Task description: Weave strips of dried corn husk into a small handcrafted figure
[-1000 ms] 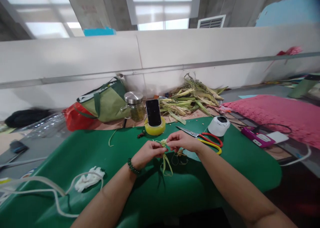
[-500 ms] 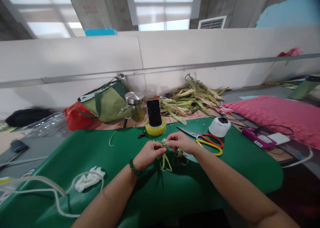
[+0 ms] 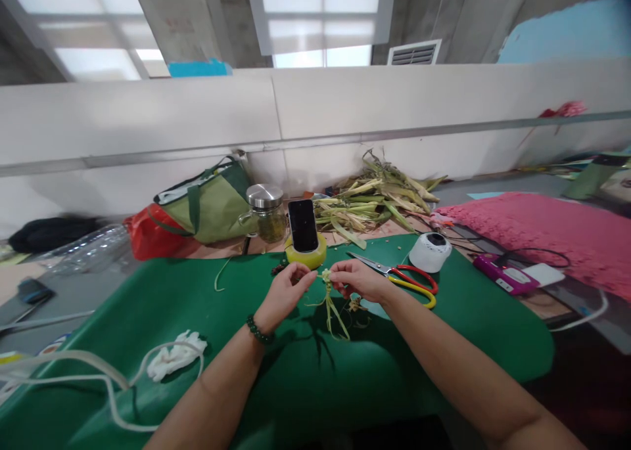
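Both hands pinch a small knotted bundle of pale green leaf strips [image 3: 327,286]: the left hand [image 3: 286,293] and the right hand [image 3: 355,280] grip its top, just in front of the black phone [image 3: 302,225] on the green-covered desk [image 3: 197,292], loose strands dangling.

A small bundle of leaf strips [image 3: 326,278], pale yellow-green, is held up just above the green mat [image 3: 162,292], pinched at its knotted top between the fingertips of the left hand [image 3: 286,293] and the right hand [image 3: 357,280]. The top is folded or woven into a tight little knob, though its pattern is too small to be made out. From that knob several thin, narrow strips are left hanging loose and spread downward, with their curled ends seen close to the mat, over the dark shadow cast there.
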Available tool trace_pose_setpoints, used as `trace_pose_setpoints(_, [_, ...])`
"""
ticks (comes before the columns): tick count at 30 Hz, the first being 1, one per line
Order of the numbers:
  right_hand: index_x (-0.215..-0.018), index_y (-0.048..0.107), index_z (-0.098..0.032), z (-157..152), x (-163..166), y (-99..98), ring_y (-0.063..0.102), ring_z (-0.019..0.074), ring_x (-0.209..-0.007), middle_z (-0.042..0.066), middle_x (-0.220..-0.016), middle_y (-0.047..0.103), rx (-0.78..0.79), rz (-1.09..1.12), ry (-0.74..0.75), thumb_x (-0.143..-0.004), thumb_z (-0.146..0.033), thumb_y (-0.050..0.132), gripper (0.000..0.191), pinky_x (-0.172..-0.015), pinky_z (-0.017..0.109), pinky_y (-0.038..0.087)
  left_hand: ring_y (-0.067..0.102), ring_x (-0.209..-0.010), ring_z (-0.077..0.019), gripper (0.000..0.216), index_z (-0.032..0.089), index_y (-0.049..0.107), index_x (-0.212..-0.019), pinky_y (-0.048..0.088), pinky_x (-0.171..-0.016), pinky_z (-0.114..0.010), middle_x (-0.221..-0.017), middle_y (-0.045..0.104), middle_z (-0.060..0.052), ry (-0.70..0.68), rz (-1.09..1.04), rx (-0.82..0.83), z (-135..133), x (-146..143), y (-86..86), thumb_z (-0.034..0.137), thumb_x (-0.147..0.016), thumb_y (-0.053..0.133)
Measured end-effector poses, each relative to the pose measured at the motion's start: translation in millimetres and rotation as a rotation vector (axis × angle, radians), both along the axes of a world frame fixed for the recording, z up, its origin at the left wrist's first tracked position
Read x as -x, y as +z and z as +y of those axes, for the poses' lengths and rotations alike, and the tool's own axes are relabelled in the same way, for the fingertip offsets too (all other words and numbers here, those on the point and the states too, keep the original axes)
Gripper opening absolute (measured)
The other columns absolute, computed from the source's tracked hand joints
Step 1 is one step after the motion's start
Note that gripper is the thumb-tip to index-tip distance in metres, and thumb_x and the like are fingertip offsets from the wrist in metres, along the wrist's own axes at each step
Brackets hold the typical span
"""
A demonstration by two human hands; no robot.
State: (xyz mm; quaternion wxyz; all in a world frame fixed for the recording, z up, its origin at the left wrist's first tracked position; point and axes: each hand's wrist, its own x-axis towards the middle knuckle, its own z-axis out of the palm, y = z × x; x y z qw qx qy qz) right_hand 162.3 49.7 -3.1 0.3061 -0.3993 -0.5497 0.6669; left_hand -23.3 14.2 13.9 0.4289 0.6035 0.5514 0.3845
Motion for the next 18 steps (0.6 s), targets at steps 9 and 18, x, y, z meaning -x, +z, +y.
trace_pose_setpoints(9, [-0.064,0.056,-0.015,-2.0,4.4,-5.0,0.046,0.0054,-0.044,-0.006,-0.050,0.050,-0.087,-0.016,0.045,-0.061,-0.047,0.073,0.036,-0.042,0.018,0.035,0.055,-0.055,-0.0087,0.041,0.013,0.058,-0.068,0.040,-0.054,-0.021,-0.064,0.058,0.000,-0.263,-0.256,0.385,-1.2,-7.4,-6.3,0.045,-0.054,0.079])
trace_pose_setpoints(18, [-0.082,0.059,-0.017,-27.3,-7.5,28.5,0.051,0.0101,-0.054,0.000,-0.070,0.059,-0.329,-0.229,-0.099,-0.074,-0.049,0.062,0.033,-0.050,0.022,0.040,0.054,-0.053,-0.0082,0.036,0.014,0.056,-0.067,0.039,-0.052,-0.021,-0.061,0.056,0.003,0.039,-0.439,0.237,7.3,-2.5,-8.1,0.033,-0.051,0.081])
